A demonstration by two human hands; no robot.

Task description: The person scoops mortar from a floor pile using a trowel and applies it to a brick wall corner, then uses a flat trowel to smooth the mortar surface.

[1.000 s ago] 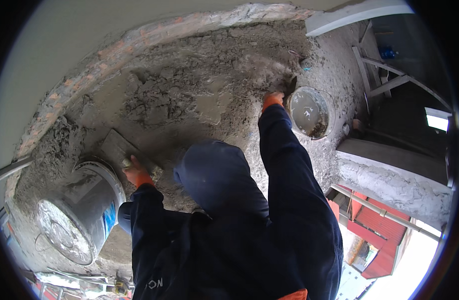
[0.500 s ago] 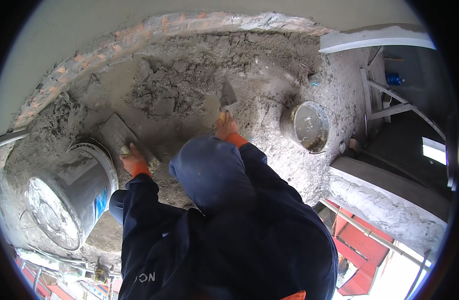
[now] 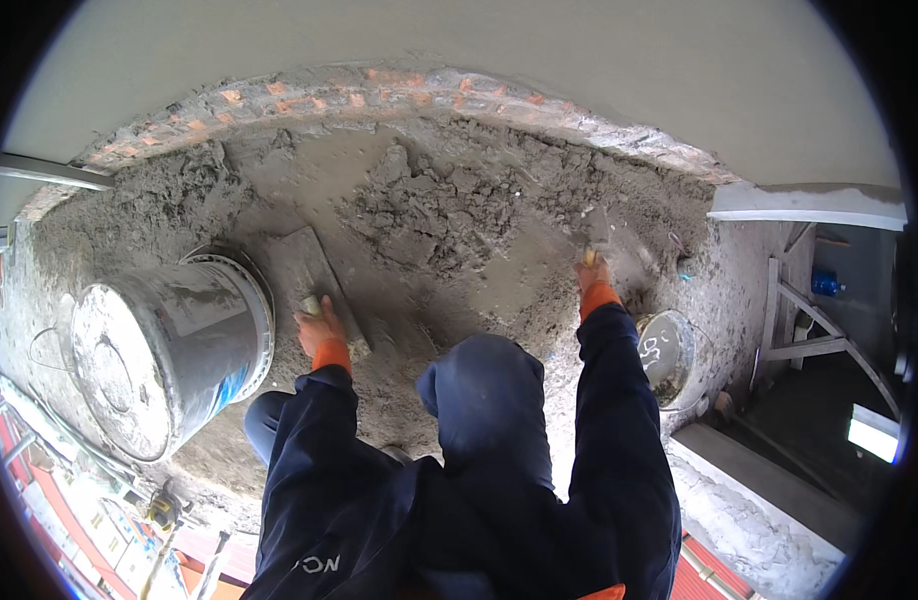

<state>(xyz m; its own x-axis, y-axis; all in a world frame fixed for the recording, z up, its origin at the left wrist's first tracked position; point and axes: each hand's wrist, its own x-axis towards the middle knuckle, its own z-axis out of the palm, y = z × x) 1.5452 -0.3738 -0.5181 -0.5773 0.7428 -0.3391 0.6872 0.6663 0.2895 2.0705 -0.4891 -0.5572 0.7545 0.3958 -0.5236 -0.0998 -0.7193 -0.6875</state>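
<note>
My left hand (image 3: 321, 328) is closed round the light handle of a flat, rectangular plastering float (image 3: 311, 262), whose grey plate lies tilted close to the mortar-covered ground. Farther right, my right arm is stretched forward. Its hand (image 3: 594, 274) grips the yellowish handle of a pointing trowel (image 3: 597, 232); motion smears the blade, which is low over the mortar. Lumpy wet grey mortar (image 3: 434, 205) is spread between the two tools and the brick strip, with a smoother wet patch in front of my knee (image 3: 487, 400).
A large grey bucket (image 3: 204, 325) lies on its side at the left. A smaller bucket (image 3: 669, 345) stands at the right, partly behind my right sleeve. An exposed brick strip (image 3: 379, 95) borders the plastered wall. Wooden framing (image 3: 797, 350) and a blue bottle (image 3: 827, 283) are farther right.
My right hand has reached forward and to the right with the trowel, away from my knee. My left hand still holds the float beside the big bucket. The whole view has shifted.
</note>
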